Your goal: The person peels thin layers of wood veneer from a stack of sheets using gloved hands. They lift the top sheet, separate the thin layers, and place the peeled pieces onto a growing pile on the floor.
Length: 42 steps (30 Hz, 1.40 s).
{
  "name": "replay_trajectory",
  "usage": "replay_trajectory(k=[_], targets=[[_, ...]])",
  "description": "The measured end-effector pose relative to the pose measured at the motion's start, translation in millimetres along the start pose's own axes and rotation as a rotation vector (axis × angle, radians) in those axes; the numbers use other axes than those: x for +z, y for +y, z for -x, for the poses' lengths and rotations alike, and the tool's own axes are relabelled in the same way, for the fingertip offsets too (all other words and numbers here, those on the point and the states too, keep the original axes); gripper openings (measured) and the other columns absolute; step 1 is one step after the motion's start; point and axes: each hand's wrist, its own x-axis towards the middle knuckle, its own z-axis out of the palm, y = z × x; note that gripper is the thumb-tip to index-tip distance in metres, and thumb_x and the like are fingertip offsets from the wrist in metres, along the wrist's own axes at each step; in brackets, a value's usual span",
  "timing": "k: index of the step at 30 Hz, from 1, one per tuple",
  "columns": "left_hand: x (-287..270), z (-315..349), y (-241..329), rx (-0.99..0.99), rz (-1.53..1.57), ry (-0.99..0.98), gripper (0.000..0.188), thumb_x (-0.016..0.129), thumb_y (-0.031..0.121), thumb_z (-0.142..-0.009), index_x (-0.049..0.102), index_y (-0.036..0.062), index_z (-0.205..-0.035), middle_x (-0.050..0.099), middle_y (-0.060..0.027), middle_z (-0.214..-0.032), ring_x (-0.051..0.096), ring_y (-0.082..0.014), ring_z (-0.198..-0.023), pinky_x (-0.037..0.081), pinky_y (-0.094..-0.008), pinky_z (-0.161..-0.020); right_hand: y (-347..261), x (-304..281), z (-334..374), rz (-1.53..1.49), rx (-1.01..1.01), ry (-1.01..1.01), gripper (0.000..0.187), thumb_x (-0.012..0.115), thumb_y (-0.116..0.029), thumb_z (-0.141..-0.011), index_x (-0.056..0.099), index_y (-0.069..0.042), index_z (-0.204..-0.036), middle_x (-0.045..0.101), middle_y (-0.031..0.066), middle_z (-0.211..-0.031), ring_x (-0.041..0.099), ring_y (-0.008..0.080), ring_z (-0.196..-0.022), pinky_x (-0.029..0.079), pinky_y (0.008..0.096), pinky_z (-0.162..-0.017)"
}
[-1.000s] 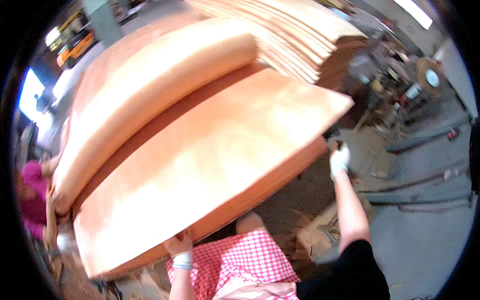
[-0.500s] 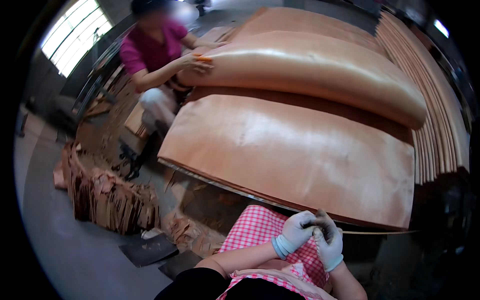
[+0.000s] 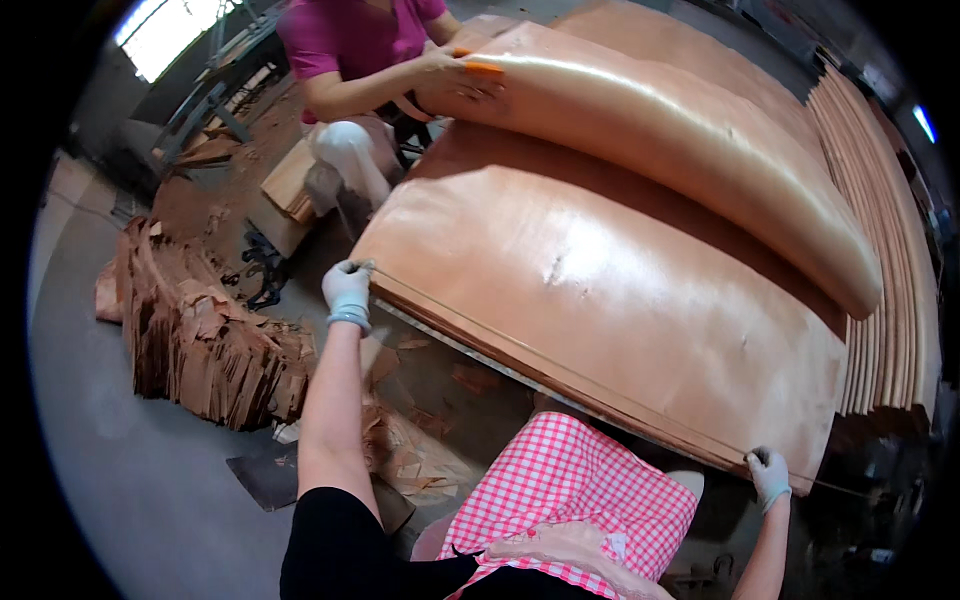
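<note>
Between my gloved hands a thin pale strip, like a tape or cord, is pulled straight along the near edge of a stack of brown wood veneer sheets. At the stack's left corner my left hand pinches one end, arm stretched out. My right hand is closed on the strip near the right end of that edge, and some of it trails on to the right. Over the far part of the stack, a large veneer sheet curves up in a fold.
A person in a magenta top sits at the far left, one hand with something orange on the folded sheet. Veneer scraps stand bundled on the floor at left. More layered sheets hang at right. A checked apron covers my lap.
My hands were together near the right front edge. Now they are wide apart, the left at the far left corner, with the strip drawn out between them. The view has shifted too.
</note>
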Motion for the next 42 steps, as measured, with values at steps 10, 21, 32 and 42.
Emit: replay_trajectory(k=[10, 21, 32, 42], targets=[[10, -19, -26, 0.031, -0.209, -0.233, 0.024, 0.072, 0.019, -0.079, 0.066, 0.0017, -0.095, 0.066, -0.0104, -0.085, 0.059, -0.0186, -0.075, 0.049, -0.0354, -0.070, -8, 19, -40, 0.252, 0.156, -0.113, 0.041, 0.073, -0.041, -0.072, 0.072, -0.001, -0.082, 0.069, 0.0202, -0.080, 0.068, 0.0269, -0.073, 0.052, 0.0383, -0.071], [193, 401, 186, 0.915, -0.434, -0.771, 0.095, 0.067, 0.041, -0.078, 0.022, -0.0082, -0.145, 0.022, -0.0279, -0.152, 0.015, -0.0400, -0.143, 0.008, -0.0487, -0.118, -7, 13, -39, 0.283, 0.135, -0.241, 0.049, 0.067, -0.047, -0.075, 0.071, -0.003, -0.094, 0.067, 0.0223, -0.100, 0.064, 0.0370, -0.094, 0.051, 0.0434, -0.084], [233, 460, 203, 0.896, -0.532, -0.863, 0.111, 0.079, 0.045, -0.064, 0.022, -0.0027, -0.147, 0.022, -0.0262, -0.152, 0.017, -0.0380, -0.142, 0.011, -0.0465, -0.118, 176, -75, -17, 0.092, 0.130, -0.006, 0.033, 0.056, -0.029, -0.084, 0.068, -0.007, -0.106, 0.066, 0.0187, -0.110, 0.063, 0.0356, -0.100, 0.049, 0.0427, -0.089], [233, 456, 198, 0.925, -0.592, -0.836, 0.109, 0.080, 0.044, -0.065, 0.025, -0.0063, -0.145, 0.024, -0.0269, -0.151, 0.022, -0.0397, -0.140, 0.015, -0.0467, -0.116, 327, -76, -48, 0.051, 0.722, 0.273, 0.033, 0.061, -0.025, -0.086, 0.066, -0.006, -0.112, 0.063, 0.0166, -0.120, 0.059, 0.0348, -0.110, 0.048, 0.0416, -0.092]])
